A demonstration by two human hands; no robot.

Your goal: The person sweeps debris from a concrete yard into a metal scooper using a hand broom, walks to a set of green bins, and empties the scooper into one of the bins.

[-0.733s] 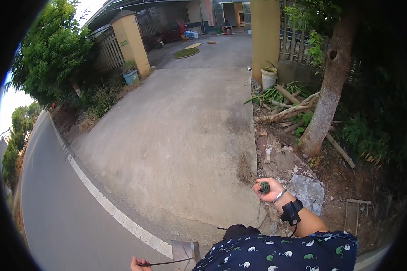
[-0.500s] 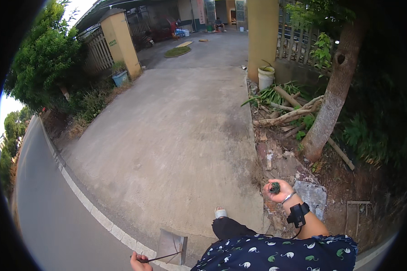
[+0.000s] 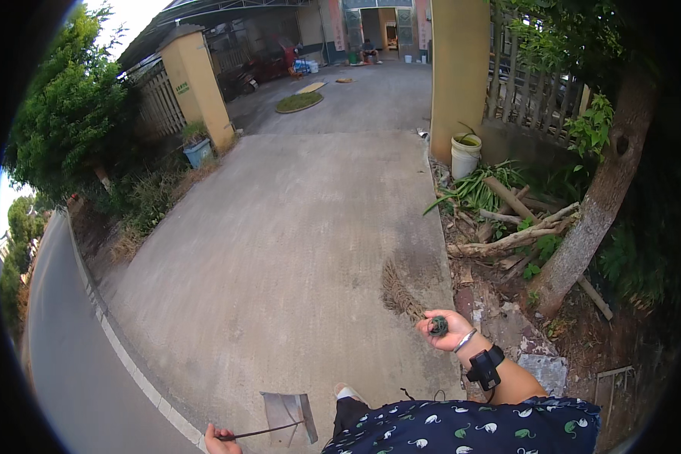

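Observation:
My right hand [image 3: 452, 333] is closed round the green-wrapped handle end of a short straw broom [image 3: 402, 293]. The broom's brown bristles fan out beyond my fingers, over the concrete; whether they touch it I cannot tell. At the lower edge my left hand [image 3: 221, 440] grips the thin dark handle of a metal dustpan [image 3: 281, 412]. Its grey pan hangs low to the right of that hand, in front of my body. A bracelet and a black strapped device [image 3: 486, 367] are on my right wrist.
A concrete driveway [image 3: 280, 250] runs up between two yellow gate pillars [image 3: 461, 83]. To the right lie branches [image 3: 514, 240] beside a white bucket [image 3: 465, 155] and a tree trunk [image 3: 594, 212]. A road [image 3: 76, 340] with a pale kerb borders the left. A person [image 3: 368, 51] sits far back.
The broom's bristles have come into sight beyond my right hand, which has shifted left over the concrete. My view has moved and turned slightly. Both hands keep their hold.

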